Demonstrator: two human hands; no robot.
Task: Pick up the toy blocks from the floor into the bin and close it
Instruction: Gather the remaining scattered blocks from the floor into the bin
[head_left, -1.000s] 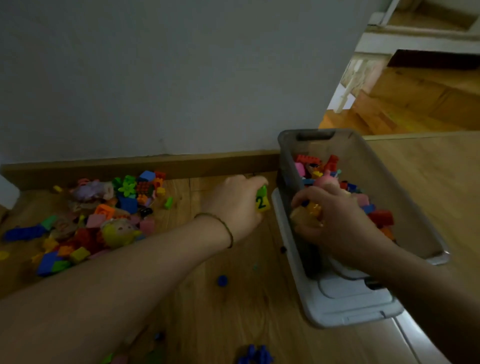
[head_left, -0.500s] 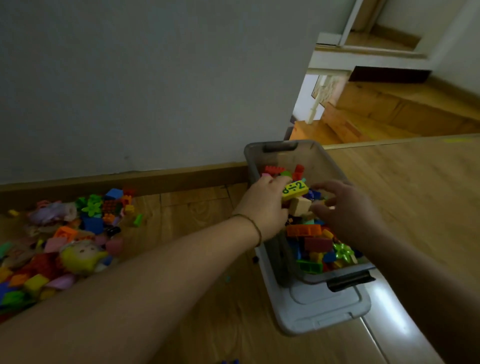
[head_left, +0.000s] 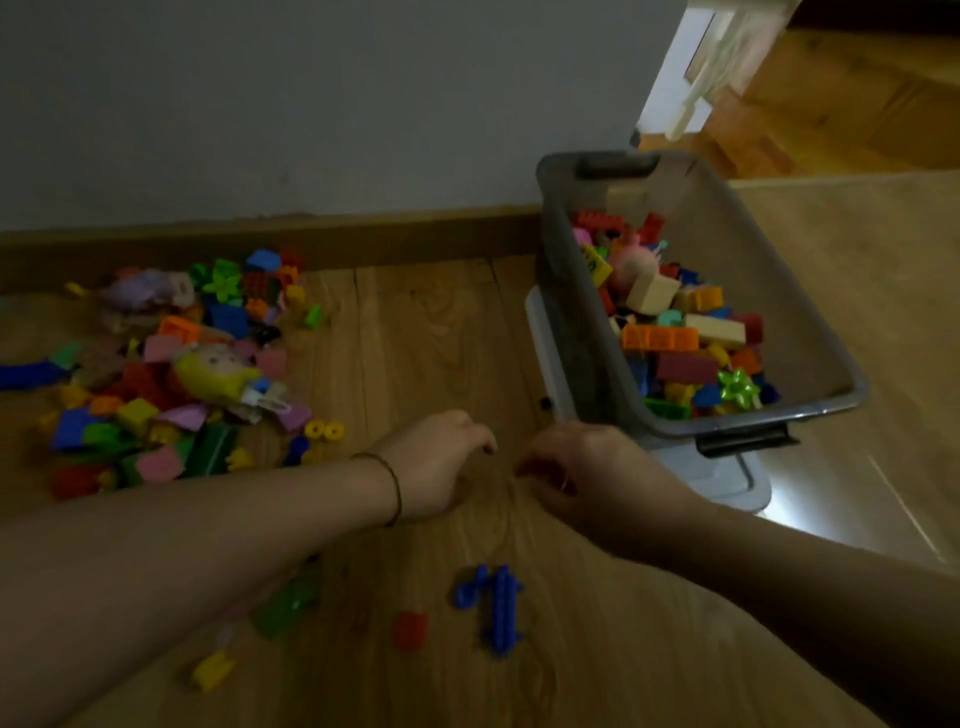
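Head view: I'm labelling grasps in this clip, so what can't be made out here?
1. Left hand: the fingers curl toward the floor, and the back of the hand hides anything under them.
2. Right hand: likewise, and its fingertips are blurred.
3. Lid: mostly covered by the bin standing on it.
4. Green block: blurred and partly under the left forearm.
5. Blue piece: cut off by the left edge.

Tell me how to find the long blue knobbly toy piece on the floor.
Start at the grey plastic bin by the wall, then look down the wooden floor toward the camera. The long blue knobbly plastic piece lies there, right of a small red block; it alone there is blue.
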